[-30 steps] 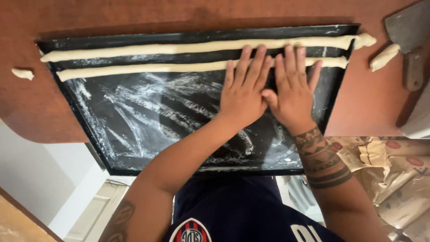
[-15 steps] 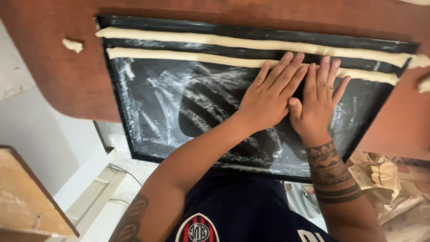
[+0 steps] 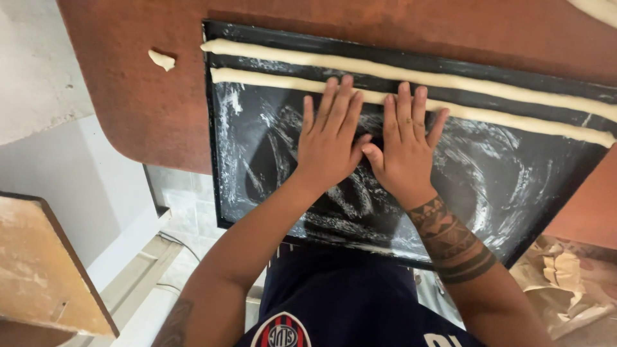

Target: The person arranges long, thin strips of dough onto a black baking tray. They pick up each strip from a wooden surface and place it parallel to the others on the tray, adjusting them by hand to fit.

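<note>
Head view looks straight down on a black tray [image 3: 257,193] lying on a reddish table [image 3: 141,115], its near edge hanging past the table's rim toward the person. Two long ropes of dough run side by side across the tray's far side, from about ten o'clock to three o'clock: the far rope [image 3: 482,80] close against the rim, the near rope [image 3: 514,119] just beside it, apart by a thin dark gap.

Left hand [image 3: 331,148] and right hand [image 3: 402,151] lie flat and side by side, thumbs touching, fingers spread and pointing to twelve o'clock. Their fingertips rest on the near rope at its middle. Neither grip closes on anything; both palms are wide open, pressed down, which suits rolling a rope evenly rather than pinching it.

Flour [image 3: 488,186] is smeared in swirls over the tray's bare bottom, likely so the dough slides and does not stick. A small scrap of dough [image 3: 162,60] sits alone on the table at ten o'clock, well apart from the tray. Crumpled paper [image 3: 565,283] lies at four o'clock, below the table edge.
</note>
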